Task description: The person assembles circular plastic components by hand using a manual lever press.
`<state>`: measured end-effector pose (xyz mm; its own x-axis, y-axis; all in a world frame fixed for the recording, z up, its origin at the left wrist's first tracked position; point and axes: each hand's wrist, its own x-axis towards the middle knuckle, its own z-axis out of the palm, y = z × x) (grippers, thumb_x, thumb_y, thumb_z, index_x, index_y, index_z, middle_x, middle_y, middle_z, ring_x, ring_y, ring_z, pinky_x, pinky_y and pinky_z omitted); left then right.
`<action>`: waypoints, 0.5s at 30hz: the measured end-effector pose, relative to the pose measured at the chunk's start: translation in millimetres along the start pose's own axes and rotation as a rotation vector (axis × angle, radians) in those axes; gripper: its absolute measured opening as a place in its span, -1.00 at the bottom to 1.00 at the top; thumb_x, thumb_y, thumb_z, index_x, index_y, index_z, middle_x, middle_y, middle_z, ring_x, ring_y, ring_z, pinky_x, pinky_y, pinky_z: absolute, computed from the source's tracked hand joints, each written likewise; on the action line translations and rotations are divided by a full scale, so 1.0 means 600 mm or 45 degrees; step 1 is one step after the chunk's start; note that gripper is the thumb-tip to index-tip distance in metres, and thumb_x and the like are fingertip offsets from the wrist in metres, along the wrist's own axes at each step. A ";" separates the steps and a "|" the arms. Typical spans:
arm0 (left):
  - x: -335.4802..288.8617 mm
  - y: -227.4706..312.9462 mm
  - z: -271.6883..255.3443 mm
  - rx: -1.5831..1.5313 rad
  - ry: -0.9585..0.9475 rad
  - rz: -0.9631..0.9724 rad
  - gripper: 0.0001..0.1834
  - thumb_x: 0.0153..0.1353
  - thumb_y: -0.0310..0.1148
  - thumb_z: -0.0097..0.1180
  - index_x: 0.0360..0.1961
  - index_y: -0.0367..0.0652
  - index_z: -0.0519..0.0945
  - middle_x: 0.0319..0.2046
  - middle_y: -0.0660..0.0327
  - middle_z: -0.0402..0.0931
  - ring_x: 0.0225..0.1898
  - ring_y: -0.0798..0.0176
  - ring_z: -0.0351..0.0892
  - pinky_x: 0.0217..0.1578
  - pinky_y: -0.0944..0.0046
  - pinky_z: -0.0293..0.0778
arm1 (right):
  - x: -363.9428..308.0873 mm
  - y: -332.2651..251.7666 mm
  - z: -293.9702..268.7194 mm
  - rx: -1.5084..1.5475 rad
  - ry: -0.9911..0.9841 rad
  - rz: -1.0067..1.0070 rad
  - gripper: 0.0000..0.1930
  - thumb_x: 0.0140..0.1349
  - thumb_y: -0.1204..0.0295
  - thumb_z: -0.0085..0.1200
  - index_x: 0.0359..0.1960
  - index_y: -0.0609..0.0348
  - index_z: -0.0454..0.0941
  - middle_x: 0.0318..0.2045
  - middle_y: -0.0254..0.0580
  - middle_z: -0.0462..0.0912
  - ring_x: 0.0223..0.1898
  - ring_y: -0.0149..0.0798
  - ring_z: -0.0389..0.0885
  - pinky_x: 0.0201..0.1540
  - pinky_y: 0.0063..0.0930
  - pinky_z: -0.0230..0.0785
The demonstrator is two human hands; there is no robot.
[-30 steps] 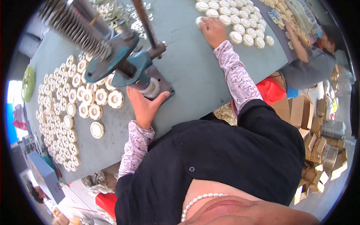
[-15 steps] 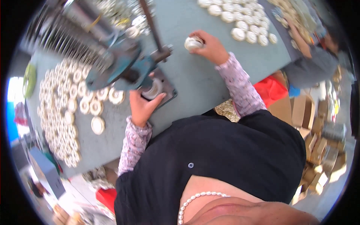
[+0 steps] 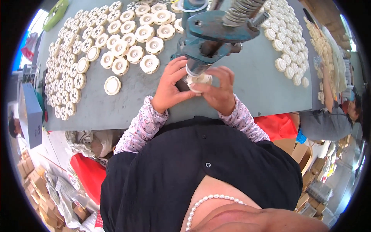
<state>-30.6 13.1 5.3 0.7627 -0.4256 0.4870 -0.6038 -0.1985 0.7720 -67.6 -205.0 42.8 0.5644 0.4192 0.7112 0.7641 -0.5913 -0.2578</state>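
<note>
A teal hand press (image 3: pixel 222 29) stands on the grey table, its round ram (image 3: pixel 196 67) right above a cream round plastic part (image 3: pixel 201 81). My right hand (image 3: pixel 221 89) holds that part by its side, thumb across the front and fingers curled behind. Around the other side of the press base, my left hand (image 3: pixel 172 86) has its fingers spread and its thumb stretched toward the part's near edge. The ram and my fingers hide some of the part, and I cannot tell whether the ram touches it.
Many cream wheel-like parts (image 3: pixel 135 54) cover the table's left side, with a single disc (image 3: pixel 113 85) nearer me. More round parts (image 3: pixel 286 38) lie in rows at the right. A co-worker's arm (image 3: pixel 327 87) reaches over loose parts at the far right.
My right hand has come in from the right with a round part and is now under the press ram. My left hand stays by the press base. The whole view has turned.
</note>
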 end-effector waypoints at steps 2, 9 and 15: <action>0.000 -0.002 -0.004 0.013 0.013 -0.014 -0.26 -0.07 -0.24 0.62 0.19 -0.19 0.66 0.25 0.06 0.57 0.40 -0.17 0.41 0.40 -0.11 0.30 | -0.009 0.008 -0.001 0.178 -0.053 0.276 -0.49 -0.03 0.67 0.39 0.00 -0.13 0.80 0.03 -0.33 0.63 0.00 -0.14 0.67 -0.01 -0.29 0.61; -0.002 -0.016 -0.007 -0.096 0.049 -0.095 -0.14 -0.08 -0.16 0.65 0.26 -0.30 0.59 0.28 -0.06 0.55 0.41 -0.20 0.42 0.40 -0.10 0.32 | -0.015 0.048 -0.018 0.246 -0.185 0.102 -0.56 0.08 0.71 0.30 0.00 0.01 0.80 0.01 -0.16 0.63 -0.04 -0.08 0.71 -0.04 -0.20 0.63; 0.007 -0.020 0.001 0.076 0.094 -0.128 -0.13 -0.10 -0.07 0.66 0.25 -0.20 0.62 0.25 0.05 0.60 0.49 -0.16 0.33 0.45 -0.10 0.20 | 0.000 0.039 -0.007 0.203 -0.081 0.105 -0.66 0.08 0.69 0.33 -0.09 0.10 0.78 -0.09 -0.14 0.69 -0.12 -0.06 0.74 -0.04 -0.25 0.63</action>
<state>-20.3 13.2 -2.2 0.8335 -0.3356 0.4390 -0.5347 -0.2899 0.7937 -50.9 -221.9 39.3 0.6421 0.4196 0.6416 0.7513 -0.5110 -0.4177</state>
